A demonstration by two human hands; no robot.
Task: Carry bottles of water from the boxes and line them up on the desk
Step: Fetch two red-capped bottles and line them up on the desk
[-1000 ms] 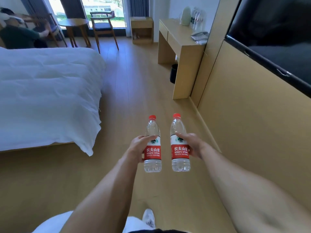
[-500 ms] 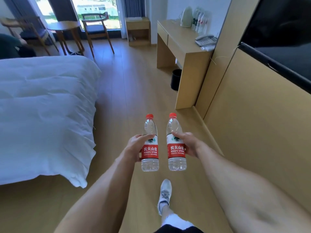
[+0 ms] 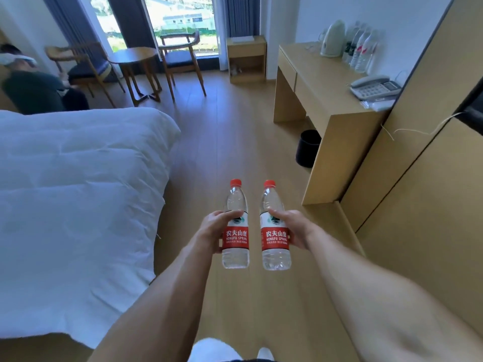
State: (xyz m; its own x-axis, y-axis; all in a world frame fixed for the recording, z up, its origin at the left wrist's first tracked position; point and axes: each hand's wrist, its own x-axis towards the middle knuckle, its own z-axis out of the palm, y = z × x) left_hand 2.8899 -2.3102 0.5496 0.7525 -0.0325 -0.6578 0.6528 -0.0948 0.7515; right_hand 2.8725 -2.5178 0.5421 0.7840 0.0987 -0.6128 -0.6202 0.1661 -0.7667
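I hold two clear water bottles upright over the wooden floor, each with a red cap and a red label. My left hand (image 3: 213, 231) grips the left bottle (image 3: 235, 226) round its middle. My right hand (image 3: 295, 229) grips the right bottle (image 3: 275, 227) the same way. The two bottles stand side by side with a small gap between them. The light wooden desk (image 3: 324, 100) lies ahead on the right. Several water bottles (image 3: 362, 49) stand in a row at its far end against the wall.
On the desk are a white kettle (image 3: 332, 39) and a telephone (image 3: 375, 87); a black bin (image 3: 308, 148) stands beneath. A white bed (image 3: 73, 194) fills the left. Two chairs, a round table (image 3: 134, 54) and a seated person (image 3: 28, 82) are at the back left. A wooden wall panel (image 3: 431, 178) runs along the right.
I have walked forward down the aisle; the desk and bed end are nearer and larger. Both bottles stay upright in my hands, held the same way.
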